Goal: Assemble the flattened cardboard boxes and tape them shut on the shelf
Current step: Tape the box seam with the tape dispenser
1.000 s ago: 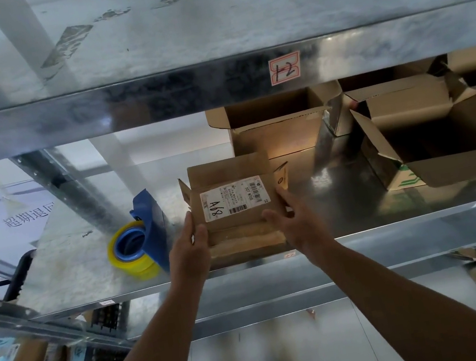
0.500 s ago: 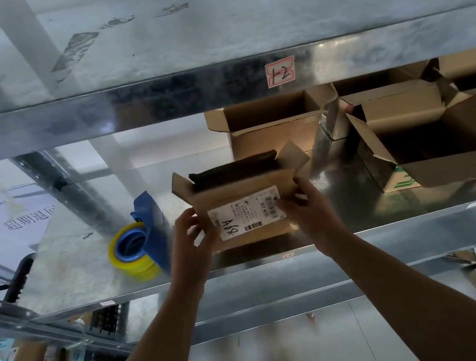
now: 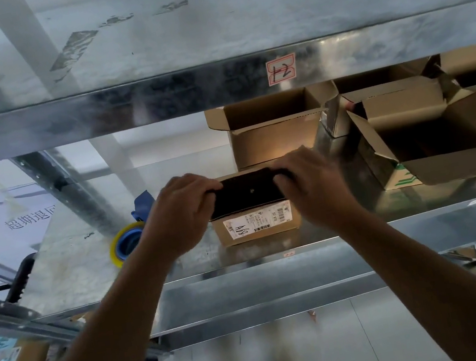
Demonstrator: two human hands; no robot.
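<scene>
Small labelled box [image 3: 256, 224] sits near the shelf [image 3: 246, 276] front edge, right of the tape roll [image 3: 127, 243]. Left hand [image 3: 180, 218] and right hand [image 3: 313, 186] grasp its top ends. Risk: uneven pressure may skew the top or push the box off the edge.

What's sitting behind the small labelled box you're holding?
An open cardboard box stands behind the labelled box, flaps spread. The right hand covers its lower front edge, so whether the boxes touch cannot be seen.

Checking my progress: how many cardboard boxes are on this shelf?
5 visible: labelled box front centre, open box behind it, large open box right, flapped box behind that, corner box far right. More may be hidden.
</scene>
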